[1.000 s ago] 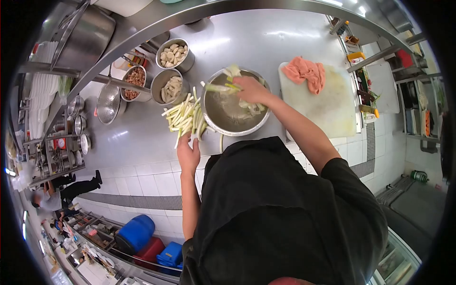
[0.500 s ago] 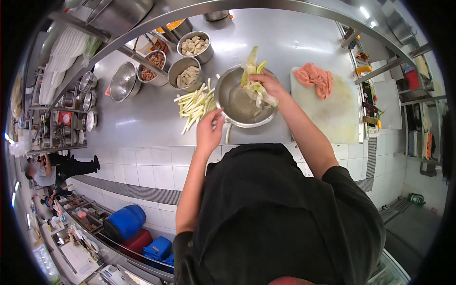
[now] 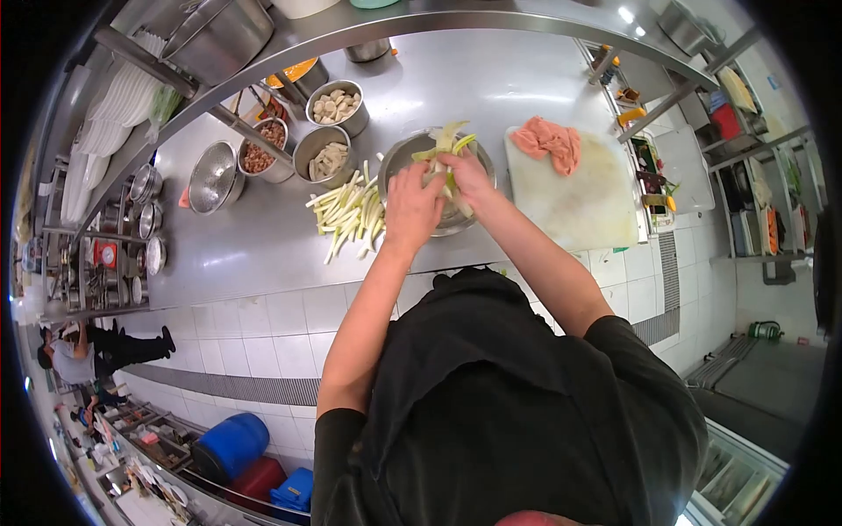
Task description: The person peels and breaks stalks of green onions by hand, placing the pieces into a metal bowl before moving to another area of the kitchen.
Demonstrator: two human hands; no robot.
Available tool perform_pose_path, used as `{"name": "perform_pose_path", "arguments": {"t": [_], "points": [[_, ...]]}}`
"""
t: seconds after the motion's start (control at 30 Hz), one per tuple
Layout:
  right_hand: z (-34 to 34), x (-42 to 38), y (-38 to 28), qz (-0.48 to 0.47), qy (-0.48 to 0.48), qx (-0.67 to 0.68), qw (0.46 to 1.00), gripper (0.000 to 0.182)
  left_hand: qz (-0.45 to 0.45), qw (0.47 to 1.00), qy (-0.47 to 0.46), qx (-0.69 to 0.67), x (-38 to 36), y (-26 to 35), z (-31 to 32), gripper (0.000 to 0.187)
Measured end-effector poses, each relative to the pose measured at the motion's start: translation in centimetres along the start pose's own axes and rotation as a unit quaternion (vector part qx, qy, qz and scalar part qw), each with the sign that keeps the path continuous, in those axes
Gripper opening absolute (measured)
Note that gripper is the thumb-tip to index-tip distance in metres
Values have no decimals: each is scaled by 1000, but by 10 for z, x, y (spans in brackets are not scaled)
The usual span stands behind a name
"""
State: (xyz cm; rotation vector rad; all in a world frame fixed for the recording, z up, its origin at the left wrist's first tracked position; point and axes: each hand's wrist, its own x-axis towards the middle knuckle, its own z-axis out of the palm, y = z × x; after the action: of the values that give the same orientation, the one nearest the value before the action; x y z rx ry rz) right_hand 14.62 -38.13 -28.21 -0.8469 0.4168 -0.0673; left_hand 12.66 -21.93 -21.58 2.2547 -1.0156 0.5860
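A steel bowl [image 3: 392, 167] stands on the counter with both my hands over it. My right hand [image 3: 467, 180] is closed round a bunch of pale, limp scallion leaves [image 3: 449, 140] that stick up past its fingers. My left hand [image 3: 414, 206] has come up against the same bunch, its fingers curled in at the leaves; the fingertips are partly hidden. To the left of the bowl lies a loose pile of pale scallion stalks [image 3: 345, 210], touching neither hand. My hands and the leaves cover much of the bowl's inside.
A white cutting board [image 3: 570, 210] with a crumpled pink cloth [image 3: 548, 145] lies to the right. Several steel pots stand at the back left, beside a perforated bowl [image 3: 216, 178]. An overhead shelf rail [image 3: 421, 31] crosses the far side. A person [image 3: 79, 355] stands far left.
My left hand has moved right, from beside the stalk pile to the leaves over the bowl. My right hand still holds the leaves. The whole view has shifted slightly.
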Motion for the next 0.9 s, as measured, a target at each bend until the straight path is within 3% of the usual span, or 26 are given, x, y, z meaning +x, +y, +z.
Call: {"name": "perform_pose_path", "arguments": {"t": [0.1, 0.17, 0.2, 0.27, 0.3, 0.4, 0.43, 0.5, 0.53, 0.6, 0.63, 0.67, 0.7, 0.77, 0.87, 0.9], "points": [[-1, 2, 8, -18, 14, 38, 999, 46, 22, 998, -11, -50, -4, -13, 8, 38], [-3, 2, 10, -38, 44, 36, 998, 45, -194, 953, 3, -233, -6, -15, 6, 25], [-4, 0, 9, -54, 68, 31, 996, 44, -190, 953, -1, -236, -9, -19, 8, 25], [-6, -4, 3, -63, 83, 35, 994, 42, -325, 843, 53, -426, -13, -30, 11, 16], [-5, -6, 1, -67, 94, 36, 993, 41, -352, 823, 59, -442, -15, -34, 9, 15], [-5, -19, -5, -59, 59, -3, 997, 43, -389, 830, 67, -394, -16, -39, 10, 17], [-7, -18, -2, -63, 62, -3, 996, 43, -387, 830, 65, -396, -15, -40, 11, 17], [-12, -5, 14, 31, 3, 58, 998, 44, -273, 948, -42, -156, -4, -36, 11, 23], [-12, -2, 20, 12, -19, 23, 999, 44, -265, 949, -46, -162, 0, -34, 12, 23], [2, -9, 25, -43, -30, -9, 999, 47, -92, 992, -62, -62, 10, -33, 20, 31], [8, -16, 23, -84, -15, -5, 996, 48, -142, 978, -141, -57, 20, -25, 12, 37], [7, -13, 27, -87, 12, 18, 996, 51, -150, 967, -120, -165, 24, -17, 4, 47], [2, -6, 30, -91, 38, 42, 994, 54, -197, 938, -203, -201, 37, 1, -22, 57], [-7, 1, 28, -87, 38, -10, 995, 56, -206, 884, -166, -387, 13, -34, 6, 83], [-9, -3, 16, -136, 86, -95, 982, 57, -215, 871, -120, -426, 7, -5, -7, 80], [-10, -14, 4, -117, 79, -67, 988, 57, -226, 856, -81, -459, 1, 0, -5, 77]]}}
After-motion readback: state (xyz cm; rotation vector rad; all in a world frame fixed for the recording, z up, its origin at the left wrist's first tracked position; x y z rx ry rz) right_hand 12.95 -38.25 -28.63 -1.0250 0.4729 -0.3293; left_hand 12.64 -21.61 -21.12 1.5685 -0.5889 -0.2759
